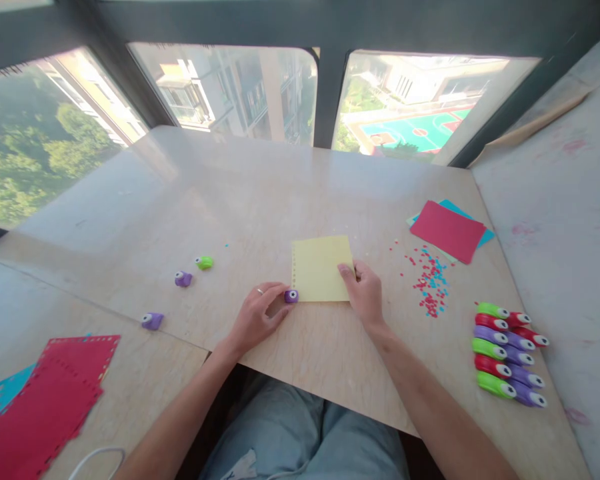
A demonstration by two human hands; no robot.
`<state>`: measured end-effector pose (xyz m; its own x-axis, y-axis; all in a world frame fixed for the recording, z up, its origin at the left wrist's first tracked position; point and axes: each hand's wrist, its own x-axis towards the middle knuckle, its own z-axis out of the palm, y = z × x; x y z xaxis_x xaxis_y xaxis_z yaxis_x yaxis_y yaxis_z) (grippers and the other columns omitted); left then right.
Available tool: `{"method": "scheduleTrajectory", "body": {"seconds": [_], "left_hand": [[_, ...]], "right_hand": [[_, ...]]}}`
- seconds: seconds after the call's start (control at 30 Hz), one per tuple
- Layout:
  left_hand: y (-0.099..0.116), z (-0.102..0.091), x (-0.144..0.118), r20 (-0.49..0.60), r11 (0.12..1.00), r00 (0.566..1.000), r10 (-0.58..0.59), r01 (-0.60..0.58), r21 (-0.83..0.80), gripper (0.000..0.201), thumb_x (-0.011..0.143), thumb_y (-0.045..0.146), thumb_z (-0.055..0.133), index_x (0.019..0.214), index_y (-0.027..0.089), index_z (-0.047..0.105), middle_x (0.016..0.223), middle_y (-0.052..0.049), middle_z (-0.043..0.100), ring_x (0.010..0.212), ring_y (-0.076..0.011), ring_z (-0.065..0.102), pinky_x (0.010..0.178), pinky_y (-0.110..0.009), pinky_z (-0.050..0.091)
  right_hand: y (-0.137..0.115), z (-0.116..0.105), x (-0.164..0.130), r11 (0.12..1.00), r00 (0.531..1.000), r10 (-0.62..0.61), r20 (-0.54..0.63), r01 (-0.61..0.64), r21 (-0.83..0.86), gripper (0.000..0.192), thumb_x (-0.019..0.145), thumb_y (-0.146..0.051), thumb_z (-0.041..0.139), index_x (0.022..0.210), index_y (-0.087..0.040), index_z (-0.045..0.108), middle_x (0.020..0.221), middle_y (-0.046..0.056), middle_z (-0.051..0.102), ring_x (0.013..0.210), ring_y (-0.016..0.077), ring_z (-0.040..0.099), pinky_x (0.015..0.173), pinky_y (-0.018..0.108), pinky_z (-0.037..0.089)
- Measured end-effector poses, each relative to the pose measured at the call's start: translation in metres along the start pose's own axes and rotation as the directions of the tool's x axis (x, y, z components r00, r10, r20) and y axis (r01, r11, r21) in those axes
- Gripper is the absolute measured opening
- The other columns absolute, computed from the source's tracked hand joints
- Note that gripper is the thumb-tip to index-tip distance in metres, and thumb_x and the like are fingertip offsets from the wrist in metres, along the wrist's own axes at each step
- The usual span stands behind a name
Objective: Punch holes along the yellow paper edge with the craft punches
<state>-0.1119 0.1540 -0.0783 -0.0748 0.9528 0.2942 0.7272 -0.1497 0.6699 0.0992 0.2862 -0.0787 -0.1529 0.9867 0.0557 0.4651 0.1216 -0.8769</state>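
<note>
A sheet of yellow paper (323, 270) is held just over the table in front of me, with a row of small punched holes down its left edge. My left hand (263, 310) grips a small purple craft punch (291, 296) at the sheet's lower left corner. The paper's right edge is pinched by my right hand (363, 290), thumb on top. Left of my left hand lie two purple punches, one nearer (153, 321) and one farther (183, 279), and a green punch (204, 263).
Rows of red, green and purple punches (510, 357) lie at the right. Red and blue paper bits (433, 283) are scattered beside a stack of coloured sheets (447, 230). Punched red sheets (45, 407) and a white cable (97, 457) are at the lower left. Windows border the table's back.
</note>
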Motion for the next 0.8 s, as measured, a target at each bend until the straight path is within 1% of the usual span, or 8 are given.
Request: {"method": "scheduleTrajectory", "body": {"seconds": [0.07, 0.17, 0.23, 0.43, 0.57, 0.8], "left_hand": [[-0.0007, -0.0019, -0.0019, 0.012, 1.000, 1.000, 0.009, -0.009, 0.018, 0.031, 0.088, 0.028, 0.065, 0.117, 0.020, 0.061, 0.113, -0.010, 0.065, 0.107, -0.0228, 0.061, 0.092, -0.039, 0.051], [-0.0002, -0.0047, -0.0025, -0.008, 0.998, 0.999, -0.035, 0.034, -0.046, 0.026, 0.089, 0.026, 0.064, 0.114, 0.019, 0.061, 0.110, -0.009, 0.065, 0.098, -0.0186, 0.064, 0.086, -0.033, 0.054], [0.0001, -0.0054, -0.0017, -0.017, 0.996, 0.999, -0.050, 0.049, -0.071, 0.022, 0.089, 0.025, 0.064, 0.111, 0.019, 0.062, 0.108, -0.008, 0.065, 0.097, -0.0173, 0.064, 0.085, -0.031, 0.054], [-0.0016, -0.0033, -0.0008, -0.010, 0.999, 0.999, -0.031, 0.030, -0.035, 0.023, 0.089, 0.024, 0.065, 0.111, 0.020, 0.063, 0.108, -0.007, 0.065, 0.101, -0.0181, 0.062, 0.088, -0.032, 0.053], [-0.0005, -0.0036, 0.0000, -0.006, 1.000, 1.000, 0.003, -0.004, -0.022, 0.021, 0.089, 0.024, 0.065, 0.109, 0.019, 0.065, 0.105, -0.008, 0.066, 0.099, -0.0190, 0.062, 0.087, -0.034, 0.053], [0.0061, -0.0020, 0.0046, -0.028, 1.000, 0.999, 0.022, -0.022, 0.013, 0.018, 0.089, 0.023, 0.064, 0.106, 0.019, 0.066, 0.100, -0.008, 0.068, 0.093, -0.0190, 0.063, 0.083, -0.034, 0.052]], "right_hand": [[-0.0009, 0.0009, 0.0003, 1.000, 1.000, 0.017, -0.001, -0.017, 0.004, 0.033, 0.088, -0.048, 0.053, 0.074, -0.018, 0.059, 0.059, -0.004, 0.045, 0.055, 0.0126, 0.040, 0.053, 0.025, 0.029], [-0.0016, 0.0021, 0.0009, 0.999, 0.999, 0.035, -0.005, -0.035, 0.009, 0.033, 0.088, -0.049, 0.053, 0.077, -0.018, 0.061, 0.060, -0.003, 0.047, 0.055, 0.0127, 0.040, 0.053, 0.024, 0.029], [-0.0019, 0.0020, 0.0010, 0.999, 0.999, 0.051, 0.007, -0.051, 0.010, 0.035, 0.088, -0.050, 0.053, 0.078, -0.018, 0.061, 0.060, -0.003, 0.047, 0.055, 0.0127, 0.040, 0.052, 0.024, 0.029], [-0.0025, -0.0021, -0.0015, 0.995, 0.994, 0.087, 0.073, -0.090, 0.031, 0.038, 0.088, -0.053, 0.054, 0.080, -0.017, 0.063, 0.061, -0.002, 0.050, 0.056, 0.0131, 0.043, 0.051, 0.024, 0.030], [-0.0032, -0.0026, -0.0024, 0.996, 0.994, 0.085, 0.066, -0.086, 0.015, 0.038, 0.087, -0.053, 0.055, 0.081, -0.017, 0.064, 0.062, -0.002, 0.052, 0.055, 0.0131, 0.044, 0.051, 0.024, 0.031], [-0.0048, -0.0027, -0.0038, 0.995, 0.993, 0.089, 0.071, -0.085, -0.053, 0.038, 0.088, -0.053, 0.054, 0.085, -0.017, 0.066, 0.066, -0.001, 0.057, 0.057, 0.0139, 0.047, 0.053, 0.025, 0.033]]}}
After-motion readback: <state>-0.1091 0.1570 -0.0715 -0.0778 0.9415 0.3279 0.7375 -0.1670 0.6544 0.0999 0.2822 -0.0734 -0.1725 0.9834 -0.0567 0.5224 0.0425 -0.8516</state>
